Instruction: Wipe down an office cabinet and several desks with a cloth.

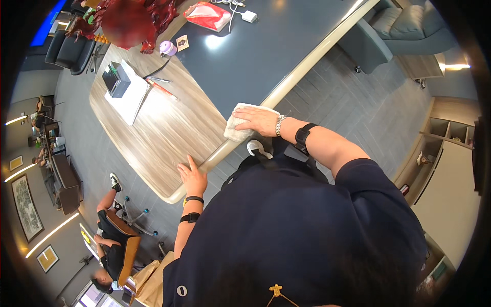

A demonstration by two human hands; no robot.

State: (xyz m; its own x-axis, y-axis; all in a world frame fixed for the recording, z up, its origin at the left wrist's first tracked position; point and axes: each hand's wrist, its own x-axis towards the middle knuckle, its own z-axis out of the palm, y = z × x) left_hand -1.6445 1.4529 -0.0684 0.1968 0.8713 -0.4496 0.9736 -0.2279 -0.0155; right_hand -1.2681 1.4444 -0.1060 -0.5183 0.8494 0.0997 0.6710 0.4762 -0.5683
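Observation:
Under my right hand (255, 119) lies a folded white cloth (239, 132), pressed on the desk's near edge where the dark top panel (230, 73) meets the wood-grain part (180, 126). The palm is down on the cloth and the fingers point left. My left hand (193, 178) rests on the desk's edge near the rounded corner, fingers apart, holding nothing. Farther up the wood-grain part are white papers (128, 101) with a dark box (117, 78) on them, and a red-and-white pencil-like stick (163, 90) beside them.
At the desk's far side stand a glossy red carved ornament (161, 19), a lilac round object (167, 47), a red-and-white packet (207, 16) and a white charger (249, 16). A person (113, 257) sits on a chair at lower left. A grey armchair (414, 34) is at upper right.

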